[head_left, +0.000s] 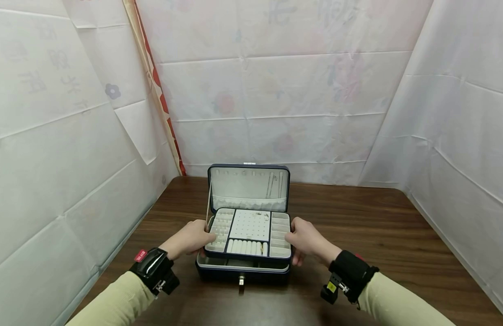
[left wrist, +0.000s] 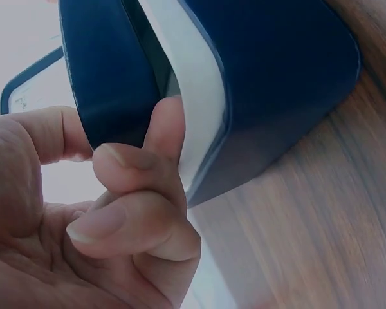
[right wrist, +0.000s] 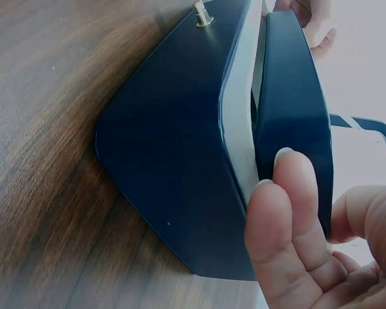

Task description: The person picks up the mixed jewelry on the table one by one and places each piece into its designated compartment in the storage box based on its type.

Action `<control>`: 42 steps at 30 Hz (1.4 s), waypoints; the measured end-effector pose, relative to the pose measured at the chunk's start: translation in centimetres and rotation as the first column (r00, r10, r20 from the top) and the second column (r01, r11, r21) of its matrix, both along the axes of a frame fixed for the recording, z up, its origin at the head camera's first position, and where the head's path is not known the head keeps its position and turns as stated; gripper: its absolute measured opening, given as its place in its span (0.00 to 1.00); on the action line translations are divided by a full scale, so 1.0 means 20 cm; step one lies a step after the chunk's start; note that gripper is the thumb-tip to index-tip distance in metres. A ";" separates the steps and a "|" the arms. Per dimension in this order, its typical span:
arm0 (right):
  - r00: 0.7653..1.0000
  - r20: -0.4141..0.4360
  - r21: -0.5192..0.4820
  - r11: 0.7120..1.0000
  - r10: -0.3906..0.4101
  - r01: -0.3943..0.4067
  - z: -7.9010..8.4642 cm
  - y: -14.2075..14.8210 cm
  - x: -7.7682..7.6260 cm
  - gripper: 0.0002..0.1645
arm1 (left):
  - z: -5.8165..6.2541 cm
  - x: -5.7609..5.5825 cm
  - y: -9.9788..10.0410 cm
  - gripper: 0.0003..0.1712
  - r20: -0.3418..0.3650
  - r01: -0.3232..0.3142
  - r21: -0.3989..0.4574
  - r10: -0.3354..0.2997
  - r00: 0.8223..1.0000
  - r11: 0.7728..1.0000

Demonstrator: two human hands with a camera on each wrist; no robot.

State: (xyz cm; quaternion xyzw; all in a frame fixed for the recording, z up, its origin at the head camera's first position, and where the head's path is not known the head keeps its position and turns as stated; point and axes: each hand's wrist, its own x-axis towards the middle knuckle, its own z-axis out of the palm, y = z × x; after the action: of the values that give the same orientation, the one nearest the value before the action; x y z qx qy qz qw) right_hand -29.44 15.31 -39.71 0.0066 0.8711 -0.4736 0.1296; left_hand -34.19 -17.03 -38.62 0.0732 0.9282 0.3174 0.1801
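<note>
A navy jewelry box (head_left: 219, 275) sits on the table with its lid (head_left: 247, 183) raised at the back. Its navy insert tray (head_left: 251, 260) is tilted, with a gap between it and the box's white-lined rim. My left hand (head_left: 192, 236) grips the tray's left end; in the left wrist view, one finger reaches into the gap under the tray wall (left wrist: 109, 71). At the opposite end, my right hand (head_left: 308, 237) holds the tray, thumb above and fingertips against its side (right wrist: 296, 96). White compartments, a peg panel (head_left: 250, 226) and ring rolls (head_left: 245, 247) fill the tray.
Thin chains (head_left: 270, 185) hang inside the lid, and a strap (head_left: 208, 203) runs down its left side. A metal clasp (head_left: 241, 280) juts from the box front. Brown wooden table (head_left: 357, 217) surrounds the box; white sheets (head_left: 284, 90) enclose the back and sides.
</note>
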 end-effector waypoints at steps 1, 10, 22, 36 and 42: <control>1.000 0.000 -0.004 1.000 0.004 -0.004 0.00 0.00 0.00 0.07 | 0.00 0.00 0.00 0.07 -0.002 0.000 -0.007 0.000 1.000 1.000; 1.000 0.005 -0.010 1.000 0.015 -0.014 0.00 0.01 0.00 0.06 | 0.03 0.00 0.02 0.07 -0.008 0.008 -0.049 -0.008 1.000 0.999; 0.999 -0.029 0.009 0.999 0.044 -0.043 -0.01 0.00 0.01 0.05 | 0.03 0.02 0.00 0.09 0.036 0.003 -0.061 -0.001 0.999 0.998; 0.992 -0.062 0.053 0.993 0.107 -0.104 -0.01 -0.01 0.03 0.02 | 0.01 0.02 0.00 0.03 -0.024 0.067 -0.099 -0.069 0.997 0.993; 0.992 -0.063 0.071 0.992 0.107 -0.102 -0.01 -0.01 0.02 0.03 | 0.01 0.02 0.00 0.03 -0.016 0.070 -0.109 -0.072 0.997 0.992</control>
State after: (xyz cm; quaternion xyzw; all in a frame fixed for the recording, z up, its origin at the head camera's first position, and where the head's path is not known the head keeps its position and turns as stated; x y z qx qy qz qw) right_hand -28.95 15.05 -39.93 -0.0503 0.8896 -0.4365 0.1250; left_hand -33.81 -17.13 -38.35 0.0995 0.9426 0.2591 0.1859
